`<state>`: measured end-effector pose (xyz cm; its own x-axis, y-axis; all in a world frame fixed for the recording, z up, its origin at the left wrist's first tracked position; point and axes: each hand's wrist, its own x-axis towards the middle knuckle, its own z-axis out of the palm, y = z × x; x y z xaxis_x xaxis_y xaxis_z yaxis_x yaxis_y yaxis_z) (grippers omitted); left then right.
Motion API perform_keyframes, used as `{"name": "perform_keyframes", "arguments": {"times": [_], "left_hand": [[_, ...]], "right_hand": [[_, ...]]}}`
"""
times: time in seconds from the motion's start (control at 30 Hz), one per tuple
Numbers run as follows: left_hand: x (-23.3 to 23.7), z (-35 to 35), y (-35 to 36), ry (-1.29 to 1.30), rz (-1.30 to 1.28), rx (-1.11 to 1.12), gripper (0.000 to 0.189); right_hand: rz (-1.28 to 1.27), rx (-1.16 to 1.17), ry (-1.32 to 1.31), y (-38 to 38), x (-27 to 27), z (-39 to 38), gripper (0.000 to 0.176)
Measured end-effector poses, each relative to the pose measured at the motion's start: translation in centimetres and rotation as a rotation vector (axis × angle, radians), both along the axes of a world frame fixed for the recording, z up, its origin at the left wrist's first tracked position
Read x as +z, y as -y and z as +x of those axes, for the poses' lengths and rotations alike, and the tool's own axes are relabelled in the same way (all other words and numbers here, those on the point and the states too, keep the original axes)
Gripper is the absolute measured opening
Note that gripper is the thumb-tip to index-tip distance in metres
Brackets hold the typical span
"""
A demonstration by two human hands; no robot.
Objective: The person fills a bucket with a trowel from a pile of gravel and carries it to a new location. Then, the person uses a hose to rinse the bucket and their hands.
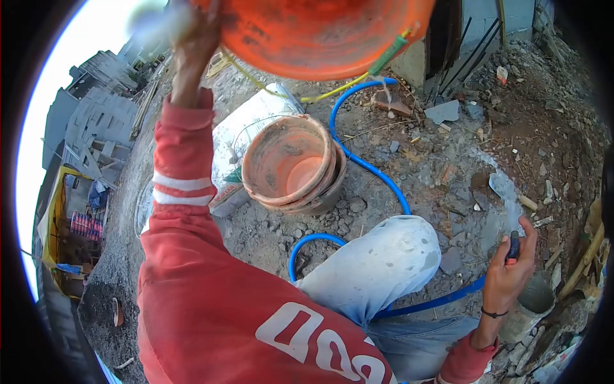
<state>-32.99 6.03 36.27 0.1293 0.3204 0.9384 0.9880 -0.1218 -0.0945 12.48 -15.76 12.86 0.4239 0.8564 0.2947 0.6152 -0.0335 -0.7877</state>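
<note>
The orange bucket (313, 38) is held aloft and tilted at its left side by the left hand (198, 45), whose fingers are partly blurred. The black-and-red nozzle (513, 246) is gripped within the curled fingers of the right hand (510, 265), well apart from the bucket and beyond the raised knee (403, 249) from the stacked buckets (291, 163).

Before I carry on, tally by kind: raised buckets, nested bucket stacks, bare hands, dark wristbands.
Raised orange bucket: 1
Nested bucket stack: 1
Bare hands: 2, left hand and right hand
Dark wristband: 1
Total: 5, taking the stack as one; I can't tell its exact bucket count.
</note>
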Motion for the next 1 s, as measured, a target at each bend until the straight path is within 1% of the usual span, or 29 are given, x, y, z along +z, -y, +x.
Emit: {"name": "perform_keyframes", "arguments": {"times": [0.03, 0.07, 0.13, 0.17, 0.2, 0.23, 0.27, 0.3, 0.33, 0.37, 0.4, 0.43, 0.47, 0.5, 0.53, 0.57, 0.6, 0.63, 0.67, 0.7, 0.73, 0.77, 0.8, 0.83, 0.87, 0.9, 0.93, 0.97, 1.0], "left_hand": [[1.0, -8.3, -1.9, -0.081, -0.238, -0.036, 0.033], [0.9, -13.5, -1.3, -0.174, -0.281, -0.19, 0.036], [-0.5, -12.7, 4.0, 0.521, -0.69, -0.283, 0.036], [-1.9, -14.1, 5.4, 0.611, -0.768, -0.19, 0.036], [-3.8, -15.4, 6.8, 0.713, -0.867, -0.198, 0.037], [-6.1, -17.8, 7.7, 0.835, -0.892, -0.105, 0.039], [-8.4, -19.2, 8.6, 0.837, -1.023, -0.072, 0.041], [-12.1, -19.5, 9.4, 0.871, -0.99, 0.047, 0.042], [-15.7, -20.7, 9.9, 0.832, -1.093, 0.111, 0.047], [-18.1, -19.2, 10.7, 0.666, -1.16, 0.291, 0.049], [-21.1, -19.9, 10.2, 0.673, -1.325, 0.321, 0.051], [-24.1, -19.4, 9.6, 0.422, -1.356, 0.563, 0.046], [-25.8, -19.6, 9.0, 0.317, -1.508, 0.486, 0.044], [-30.0, -23.0, 8.6, 0.209, -1.371, 0.454, 0.046], [-28.7, -20.2, 8.1, 0.083, -1.473, 0.577, 0.051], [-28.0, -19.1, 7.8, -0.074, -1.422, 0.731, 0.056], [-28.1, -21.1, 6.0, -0.269, -1.504, 0.747, 0.068], [-26.2, -18.4, 4.4, -0.239, -1.383, 0.91, 0.084], [-24.5, -17.5, 1.9, -0.299, -1.279, 0.817, 0.09], [-22.3, -14.2, -0.1, -0.231, -1.125, 0.609, 0.083], [-21.0, -12.9, -3.5, -0.297, -1.037, 0.219, 0.074], [-17.5, -4.5, -4.6, -0.239, -1.046, -0.007, 0.064], [-15.1, 4.1, -4.1, -0.117, -1.072, -0.193, 0.055], [-14.2, 10.8, -4.7, -0.119, -1.125, -0.42, 0.052], [-13.9, 17.1, -4.7, -0.117, -1.229, -0.633, 0.049], [-14.6, 22.5, -5.0, -0.241, -1.255, -0.827, 0.046], [-16.2, 28.2, -5.2, -0.376, -1.278, -0.971, 0.044], [-17.8, 34.0, -4.8, -0.548, -1.284, -1.058, 0.043], [-20.6, 39.8, -4.3, -0.639, -1.398, -1.087, 0.041]], "right_hand": [[-0.001, 0.004, 0.016, -0.1, -0.1, 0.1, 0.038], [-0.004, 0.012, 0.008, -0.1, -0.1, 0.3, 0.038], [-0.029, 0.028, 0.007, -0.2, -0.2, 0.4, 0.037], [-0.031, 0.028, 0.0, -0.3, -0.4, 0.5, 0.037], [0.002, 0.041, 0.051, -0.5, -0.7, 0.7, 0.036], [0.034, 0.054, 0.105, -0.6, -0.9, 0.8, 0.036], [0.031, 0.053, 0.101, -0.5, -0.9, 0.7, 0.036], [0.01, 0.05, 0.051, -0.5, -0.8, 0.7, 0.035], [-0.012, 0.047, 0.003, -0.4, -0.8, 0.6, 0.035], [-0.015, 0.039, 0.002, -0.4, -0.6, 0.6, 0.035], [0.004, 0.053, 0.074, -0.4, -0.4, 0.6, 0.034], [0.017, 0.054, 0.146, -0.3, -0.3, 0.7, 0.033], [0.003, 0.009, 0.154, -0.1, -0.2, 0.7, 0.033], [-0.02, 0.029, 0.105, -0.1, -0.3, 0.7, 0.033], [-0.041, 0.022, 0.056, 0.1, -0.3, 0.8, 0.032], [-0.09, -0.002, 0.064, 0.3, 0.2, 0.9, 0.033], [-0.143, -0.019, 0.069, 0.4, 0.7, 1.0, 0.034], [-0.105, -0.029, 0.033, 0.5, 0.2, 1.3, 0.035], [-0.061, -0.03, -0.004, 0.4, -0.6, 1.6, 0.037], [-0.072, -0.057, 0.031, 0.4, -1.0, 2.1, 0.039], [-0.09, -0.071, 0.062, 0.4, -1.3, 2.5, 0.041], [-0.104, -0.126, 0.065, 0.3, -1.2, 3.0, 0.041], [-0.162, -0.144, 0.067, 0.3, -1.1, 3.6, 0.043], [-0.221, -0.164, 0.067, 0.5, -1.0, 4.2, 0.044], [-0.237, -0.219, 0.067, 0.7, -0.9, 4.9, 0.044], [-0.188, -0.237, 0.031, 1.0, -0.7, 5.6, 0.042], [-0.134, -0.248, -0.001, 1.5, -0.6, 6.2, 0.04], [-0.14, -0.284, 0.003, 2.1, -0.5, 6.8, 0.04], [-0.168, -0.337, 0.018, 2.7, -0.4, 7.4, 0.038]]}}
